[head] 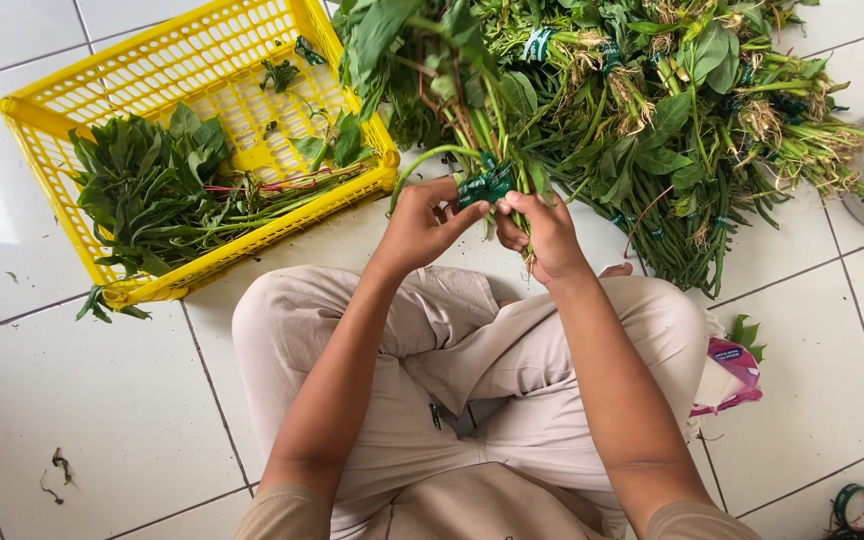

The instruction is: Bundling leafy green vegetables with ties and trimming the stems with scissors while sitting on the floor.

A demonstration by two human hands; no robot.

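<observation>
Sitting cross-legged on glossy white floor tiles [82,400], the person is pinching a bundle of leafy green stalks [472,110] between both hands: the left hand [417,225] and the right hand [542,235] are each clenching on the dark green tape band [485,185] wrapping the thin stems. One yellow plastic lattice basket [42,120] is lying to the left, holding loose limp leaves. One large heap of tied, rooty bundles [712,110] is sprawling just beyond the hands. One tape roll [857,507] is resting at bottom right
</observation>
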